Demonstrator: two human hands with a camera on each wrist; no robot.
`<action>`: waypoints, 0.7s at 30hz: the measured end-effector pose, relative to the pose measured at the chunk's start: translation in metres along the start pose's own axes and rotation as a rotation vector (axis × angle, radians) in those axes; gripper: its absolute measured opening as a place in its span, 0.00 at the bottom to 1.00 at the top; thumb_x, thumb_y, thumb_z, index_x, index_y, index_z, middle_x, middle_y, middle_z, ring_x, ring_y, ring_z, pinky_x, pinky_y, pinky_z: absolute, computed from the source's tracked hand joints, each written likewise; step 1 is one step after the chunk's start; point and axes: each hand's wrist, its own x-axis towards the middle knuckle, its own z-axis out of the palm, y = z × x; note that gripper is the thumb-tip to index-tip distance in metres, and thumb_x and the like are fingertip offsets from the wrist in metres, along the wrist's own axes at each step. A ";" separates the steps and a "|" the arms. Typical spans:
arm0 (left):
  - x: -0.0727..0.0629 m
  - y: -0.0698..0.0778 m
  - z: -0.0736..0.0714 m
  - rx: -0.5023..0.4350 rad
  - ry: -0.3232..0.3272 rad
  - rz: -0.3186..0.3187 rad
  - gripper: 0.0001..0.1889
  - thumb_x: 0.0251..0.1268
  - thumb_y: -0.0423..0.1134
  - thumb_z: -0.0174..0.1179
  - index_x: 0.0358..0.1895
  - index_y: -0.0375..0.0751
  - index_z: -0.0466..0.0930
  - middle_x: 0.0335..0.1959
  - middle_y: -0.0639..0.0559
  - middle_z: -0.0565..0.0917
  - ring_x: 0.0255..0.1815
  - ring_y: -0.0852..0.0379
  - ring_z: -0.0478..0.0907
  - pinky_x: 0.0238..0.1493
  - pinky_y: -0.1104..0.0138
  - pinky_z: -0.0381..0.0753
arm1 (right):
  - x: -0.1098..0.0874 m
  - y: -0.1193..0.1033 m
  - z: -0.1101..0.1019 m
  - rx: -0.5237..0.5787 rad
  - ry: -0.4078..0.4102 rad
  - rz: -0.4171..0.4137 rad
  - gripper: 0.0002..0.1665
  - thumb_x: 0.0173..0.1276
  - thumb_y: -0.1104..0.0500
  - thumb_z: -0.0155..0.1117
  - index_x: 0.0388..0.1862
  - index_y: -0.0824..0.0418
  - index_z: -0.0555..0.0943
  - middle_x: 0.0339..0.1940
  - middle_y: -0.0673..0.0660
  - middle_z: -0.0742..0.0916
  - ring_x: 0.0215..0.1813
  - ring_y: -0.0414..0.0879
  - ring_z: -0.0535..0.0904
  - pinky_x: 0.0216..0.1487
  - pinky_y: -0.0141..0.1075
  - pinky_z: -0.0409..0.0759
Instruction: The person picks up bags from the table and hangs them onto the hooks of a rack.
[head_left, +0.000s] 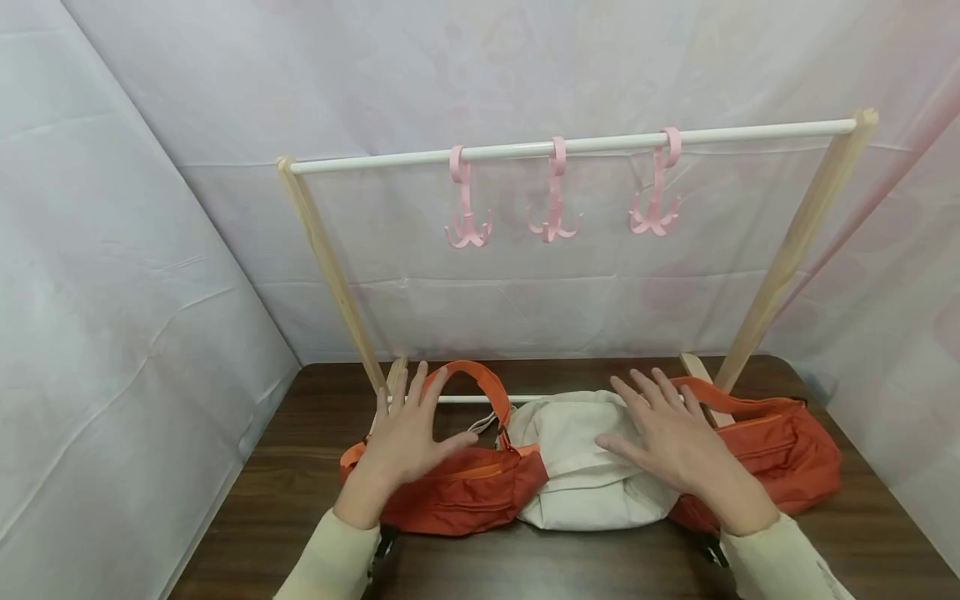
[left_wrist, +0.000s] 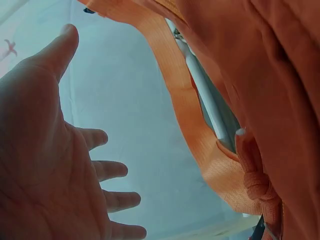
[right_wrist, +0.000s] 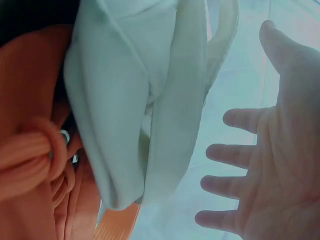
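Note:
My left hand [head_left: 408, 442] hovers, fingers spread, over an orange-red bag [head_left: 472, 492] on the left of the table. An orange strap [left_wrist: 175, 85] loops up from that bag in the left wrist view. To the right, my right hand [head_left: 667, 437] is also spread and holds nothing. It is above the right edge of a cream cloth bag [head_left: 585, 467], near a second orange-red bag [head_left: 795, 458]. In the right wrist view the cream bag [right_wrist: 175, 115] stands apart from my straight fingers. The hands hide parts of all three bags.
Behind the bags stands a wooden-legged rack with a white top bar [head_left: 517, 150]. Three pink multi-prong hooks hang from it: a left one [head_left: 467, 204], a middle one [head_left: 556, 200] and a right one [head_left: 657, 187]. Pale cloth walls enclose the dark wooden table [head_left: 270, 500].

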 end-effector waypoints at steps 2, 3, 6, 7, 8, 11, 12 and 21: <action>0.003 -0.002 0.001 0.006 0.002 -0.001 0.59 0.61 0.86 0.50 0.89 0.57 0.47 0.88 0.43 0.46 0.87 0.33 0.38 0.77 0.29 0.44 | 0.001 -0.001 0.001 -0.009 0.008 -0.008 0.58 0.72 0.18 0.50 0.87 0.53 0.61 0.83 0.66 0.66 0.83 0.72 0.53 0.72 0.77 0.52; 0.005 -0.003 0.001 0.004 0.003 0.001 0.58 0.62 0.84 0.52 0.88 0.56 0.48 0.88 0.42 0.47 0.87 0.33 0.39 0.76 0.29 0.45 | 0.002 -0.001 0.001 -0.014 0.013 -0.011 0.58 0.72 0.18 0.49 0.86 0.53 0.62 0.82 0.66 0.67 0.83 0.71 0.54 0.72 0.76 0.53; 0.009 -0.004 0.000 -0.013 0.004 0.010 0.56 0.65 0.79 0.58 0.88 0.52 0.51 0.87 0.41 0.49 0.86 0.32 0.42 0.76 0.29 0.46 | 0.006 -0.003 0.001 -0.034 0.024 -0.022 0.57 0.72 0.18 0.49 0.85 0.54 0.64 0.81 0.66 0.69 0.81 0.71 0.58 0.72 0.75 0.56; 0.011 -0.004 -0.001 -0.016 0.001 0.012 0.55 0.66 0.77 0.59 0.88 0.51 0.51 0.87 0.40 0.50 0.86 0.32 0.42 0.77 0.29 0.46 | 0.007 -0.004 0.000 -0.038 0.024 -0.026 0.57 0.72 0.18 0.49 0.85 0.55 0.65 0.80 0.66 0.70 0.81 0.71 0.59 0.72 0.75 0.56; 0.013 -0.004 -0.001 -0.017 -0.003 0.014 0.55 0.67 0.76 0.60 0.88 0.51 0.51 0.87 0.39 0.50 0.86 0.31 0.42 0.77 0.30 0.46 | 0.008 -0.005 0.000 -0.041 0.021 -0.030 0.57 0.73 0.18 0.48 0.84 0.55 0.66 0.79 0.66 0.71 0.81 0.71 0.60 0.72 0.75 0.56; 0.017 -0.005 -0.003 -0.016 -0.015 0.016 0.54 0.69 0.73 0.61 0.88 0.49 0.50 0.87 0.37 0.51 0.85 0.30 0.44 0.77 0.31 0.47 | 0.011 -0.009 -0.001 -0.046 0.005 -0.036 0.56 0.73 0.18 0.47 0.83 0.56 0.68 0.78 0.66 0.73 0.80 0.70 0.61 0.73 0.74 0.56; 0.019 -0.006 -0.003 -0.017 -0.017 0.017 0.54 0.69 0.72 0.61 0.88 0.48 0.50 0.86 0.37 0.51 0.85 0.29 0.45 0.77 0.31 0.47 | 0.012 -0.010 -0.001 -0.048 0.001 -0.037 0.56 0.74 0.19 0.47 0.83 0.57 0.68 0.78 0.66 0.73 0.80 0.70 0.62 0.73 0.74 0.56; 0.032 -0.016 -0.003 -0.058 -0.043 0.039 0.48 0.75 0.62 0.63 0.87 0.42 0.52 0.84 0.31 0.55 0.82 0.25 0.53 0.73 0.29 0.57 | 0.022 -0.018 -0.001 -0.073 -0.002 -0.060 0.50 0.75 0.23 0.55 0.78 0.60 0.75 0.73 0.66 0.78 0.76 0.68 0.69 0.71 0.71 0.63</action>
